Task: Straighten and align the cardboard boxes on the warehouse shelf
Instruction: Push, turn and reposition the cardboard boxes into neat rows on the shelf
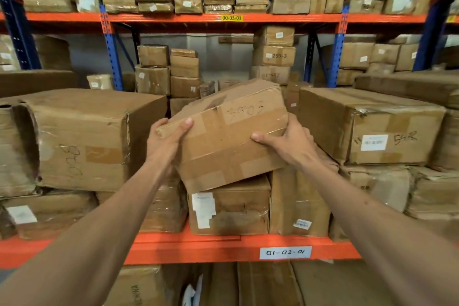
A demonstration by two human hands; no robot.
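A taped brown cardboard box (pixel 228 136) with handwritten numbers on its front sits tilted, its left end raised, in the middle of the shelf. My left hand (pixel 165 139) grips its upper left corner, thumb on the front face. My right hand (pixel 289 143) holds its right side, thumb across the front. The tilted box rests on a lower box (pixel 229 206) bearing a white label and on an upright box (pixel 299 202) to the right. A large box (pixel 84 136) stands to the left and another large box (pixel 372 126) to the right.
The orange shelf beam (pixel 198 247) carries a label reading 01-02-01. Crushed boxes (pixel 422 194) fill the lower right, wrapped ones the lower left. Behind, blue uprights (pixel 113 57) frame a second rack stacked with boxes. More boxes lie below the beam.
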